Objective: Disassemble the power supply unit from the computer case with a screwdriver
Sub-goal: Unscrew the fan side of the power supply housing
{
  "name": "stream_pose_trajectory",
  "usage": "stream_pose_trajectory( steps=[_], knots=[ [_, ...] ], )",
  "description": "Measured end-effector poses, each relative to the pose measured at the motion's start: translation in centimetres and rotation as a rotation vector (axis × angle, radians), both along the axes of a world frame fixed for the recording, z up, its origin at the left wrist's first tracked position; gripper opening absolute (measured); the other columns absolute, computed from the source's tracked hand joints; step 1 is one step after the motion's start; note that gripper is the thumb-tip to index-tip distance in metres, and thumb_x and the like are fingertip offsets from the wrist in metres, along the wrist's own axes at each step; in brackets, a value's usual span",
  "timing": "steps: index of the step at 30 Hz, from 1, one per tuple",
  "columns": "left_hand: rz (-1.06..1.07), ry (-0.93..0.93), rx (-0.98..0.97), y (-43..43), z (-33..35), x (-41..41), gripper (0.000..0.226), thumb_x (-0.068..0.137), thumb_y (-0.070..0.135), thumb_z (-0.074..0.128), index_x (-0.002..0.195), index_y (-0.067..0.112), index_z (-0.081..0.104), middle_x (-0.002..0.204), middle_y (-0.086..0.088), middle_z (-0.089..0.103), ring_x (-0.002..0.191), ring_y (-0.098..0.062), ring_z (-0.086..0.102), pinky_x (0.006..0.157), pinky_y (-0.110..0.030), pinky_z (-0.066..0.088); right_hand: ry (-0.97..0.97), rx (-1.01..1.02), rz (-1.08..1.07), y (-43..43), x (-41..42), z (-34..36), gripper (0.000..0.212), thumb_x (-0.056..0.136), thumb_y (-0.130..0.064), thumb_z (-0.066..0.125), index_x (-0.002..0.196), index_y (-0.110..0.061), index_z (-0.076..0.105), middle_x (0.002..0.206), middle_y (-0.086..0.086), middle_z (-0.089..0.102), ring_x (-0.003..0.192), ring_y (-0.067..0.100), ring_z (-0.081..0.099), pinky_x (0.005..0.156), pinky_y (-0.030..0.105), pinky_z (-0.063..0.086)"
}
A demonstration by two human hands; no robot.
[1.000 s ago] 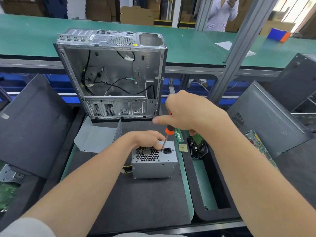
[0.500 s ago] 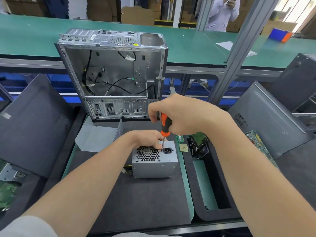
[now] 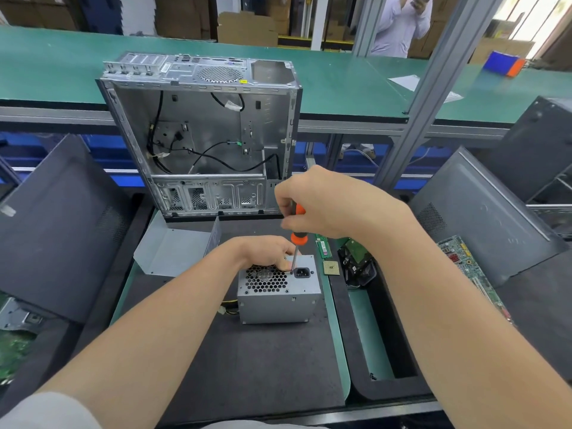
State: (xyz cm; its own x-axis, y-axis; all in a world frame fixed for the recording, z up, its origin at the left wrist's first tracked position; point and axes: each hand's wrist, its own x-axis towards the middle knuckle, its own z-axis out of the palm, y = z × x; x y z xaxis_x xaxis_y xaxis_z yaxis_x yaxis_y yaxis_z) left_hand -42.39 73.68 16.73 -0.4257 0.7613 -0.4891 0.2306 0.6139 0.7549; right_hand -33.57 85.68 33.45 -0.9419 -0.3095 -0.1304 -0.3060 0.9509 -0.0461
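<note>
Orange screwdriver (image 3: 298,238) upright in my right hand (image 3: 328,205), fingers wrapped round handle, tip on power supply unit (image 3: 278,292) top; my left hand (image 3: 266,253) curled over its far edge, gripping.

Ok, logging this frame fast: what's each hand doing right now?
Left hand: fingers curled on top of the power supply unit; a true grip cannot be told.
Right hand: closed on the orange screwdriver.
</note>
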Motion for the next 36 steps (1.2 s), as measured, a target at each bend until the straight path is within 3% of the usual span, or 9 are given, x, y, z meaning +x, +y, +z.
stream_pose_trajectory(
  steps=[9, 12, 14, 16, 18, 21, 26, 31, 36],
  knots=[
    [-0.011, 0.016, -0.005, -0.3, -0.4, -0.3, 0.026, 0.099, 0.003, 0.058, 0.124, 0.001, 0.066, 0.112, -0.005, 0.068, 0.103, -0.021, 0.057, 0.099, -0.040, 0.044, -0.148, -0.059, 0.119, 0.5, 0.5, 1.0, 0.041, 0.081, 0.005, 0.063, 0.107, -0.027, 0.062, 0.096, -0.007, 0.067, 0.091, 0.016, 0.063, 0.063, 0.029, 0.047],
    [-0.029, 0.027, 0.001, -0.3, -0.5, -0.5, 0.025, 0.101, 0.005, 0.059, 0.124, -0.002, 0.064, 0.125, -0.020, 0.068, 0.105, -0.023, 0.057, 0.108, -0.051, 0.044, -0.125, 0.043, 0.039, 0.5, 0.5, 1.0, 0.034, 0.084, -0.015, 0.072, 0.113, -0.028, 0.060, 0.093, -0.009, 0.056, 0.096, 0.019, 0.060, 0.066, 0.034, 0.051],
    [-0.036, 0.034, -0.009, -0.3, -0.7, -0.5, 0.026, 0.102, 0.008, 0.059, 0.126, 0.000, 0.063, 0.126, -0.022, 0.065, 0.103, -0.022, 0.055, 0.106, -0.051, 0.043, -0.062, 0.151, -0.045, 0.6, 0.5, 0.7, 0.031, 0.085, -0.043, 0.074, 0.104, -0.023, 0.060, 0.084, -0.009, 0.055, 0.086, 0.021, 0.065, 0.059, 0.033, 0.050],
    [-0.028, 0.028, -0.016, -0.2, -0.8, -0.5, 0.019, 0.102, 0.010, 0.059, 0.120, 0.008, 0.066, 0.104, -0.007, 0.068, 0.091, -0.016, 0.054, 0.089, -0.040, 0.046, 0.003, 0.150, -0.146, 0.5, 0.5, 0.3, 0.052, 0.086, -0.067, 0.066, 0.080, -0.017, 0.055, 0.069, -0.002, 0.054, 0.059, 0.018, 0.061, 0.055, 0.032, 0.053],
    [-0.024, -0.006, -0.006, -0.2, -0.7, -0.5, 0.012, 0.102, 0.008, 0.058, 0.107, 0.012, 0.068, 0.083, 0.010, 0.063, 0.079, -0.010, 0.053, 0.079, -0.032, 0.041, 0.063, 0.085, -0.220, 0.2, 0.4, -0.1, 0.066, 0.091, -0.074, 0.055, 0.064, -0.015, 0.040, 0.060, 0.001, 0.046, 0.048, 0.017, 0.049, 0.055, 0.033, 0.052],
    [-0.018, 0.030, -0.017, -0.2, -0.4, -0.3, 0.008, 0.101, 0.009, 0.059, 0.099, 0.008, 0.066, 0.076, 0.011, 0.056, 0.071, -0.010, 0.047, 0.075, -0.034, 0.036, 0.069, 0.095, -0.207, -0.2, 0.1, -0.3, 0.056, 0.097, -0.063, 0.054, 0.071, -0.016, 0.044, 0.070, 0.003, 0.050, 0.059, 0.023, 0.054, 0.056, 0.034, 0.049],
    [-0.033, 0.056, -0.029, -0.1, -0.1, 0.0, 0.027, 0.102, 0.010, 0.058, 0.123, -0.008, 0.060, 0.102, -0.012, 0.055, 0.091, -0.022, 0.046, 0.082, -0.039, 0.037, -0.001, 0.032, -0.049, 0.1, 0.1, 0.1, 0.018, 0.094, -0.036, 0.069, 0.087, -0.023, 0.058, 0.081, -0.005, 0.059, 0.080, 0.024, 0.063, 0.068, 0.037, 0.056],
    [-0.034, 0.067, -0.023, -0.1, -0.1, 0.0, 0.023, 0.102, 0.007, 0.058, 0.121, -0.005, 0.063, 0.098, -0.011, 0.059, 0.085, -0.021, 0.049, 0.075, -0.037, 0.042, -0.022, -0.042, 0.020, 0.6, 0.4, 0.5, 0.017, 0.086, -0.023, 0.078, 0.086, -0.027, 0.061, 0.076, -0.014, 0.061, 0.080, 0.015, 0.063, 0.072, 0.038, 0.057],
    [-0.011, 0.025, -0.008, -0.3, 0.0, 0.0, 0.025, 0.101, 0.005, 0.058, 0.124, -0.001, 0.063, 0.131, -0.023, 0.064, 0.107, -0.028, 0.058, 0.101, -0.047, 0.048, -0.055, -0.043, 0.087, 0.5, 0.6, 0.8, 0.023, 0.080, -0.014, 0.082, 0.089, -0.028, 0.067, 0.089, -0.011, 0.066, 0.086, 0.015, 0.064, 0.073, 0.043, 0.059]
  ],
)
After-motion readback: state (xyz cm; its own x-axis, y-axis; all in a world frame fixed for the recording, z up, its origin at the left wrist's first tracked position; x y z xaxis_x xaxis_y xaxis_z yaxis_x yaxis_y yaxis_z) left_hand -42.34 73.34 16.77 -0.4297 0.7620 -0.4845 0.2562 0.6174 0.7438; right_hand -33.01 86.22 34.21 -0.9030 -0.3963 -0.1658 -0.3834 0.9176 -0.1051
